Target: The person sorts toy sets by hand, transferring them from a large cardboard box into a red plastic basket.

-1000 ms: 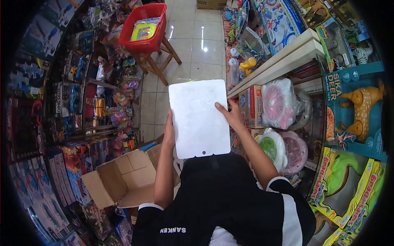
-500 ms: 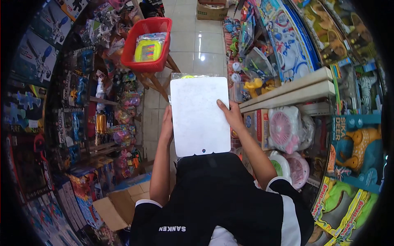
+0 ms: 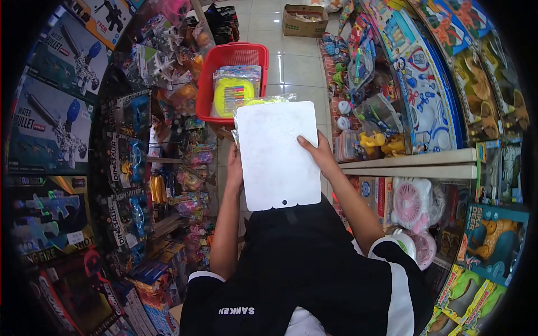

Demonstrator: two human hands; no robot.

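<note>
A white rectangular board point(image 3: 280, 159), like a small whiteboard with a hole near its lower edge, is held flat in front of my body. My right hand point(image 3: 317, 153) grips its right edge, thumb on top and the other fingers hidden beneath. At the left edge is my left hand point(image 3: 235, 168), closed against the board with its fingertips hidden behind it. Clear plastic packaging with something yellow-green point(image 3: 272, 100) sticks out beyond the board's far edge, underneath it.
A red plastic basket point(image 3: 205, 84) ahead holds a yellow-green packaged set with colored pens point(image 3: 234, 94). A cardboard box point(image 3: 304, 25) sits on the tiled floor farther off. Toy shelves line both sides; a white wooden shelf edge point(image 3: 414, 162) and boxed fans point(image 3: 411, 201) are at right.
The view has shifted, so the basket and shelves appear lower and farther right. The basket now appears closer to the board. Both hands keep their hold on the board.
</note>
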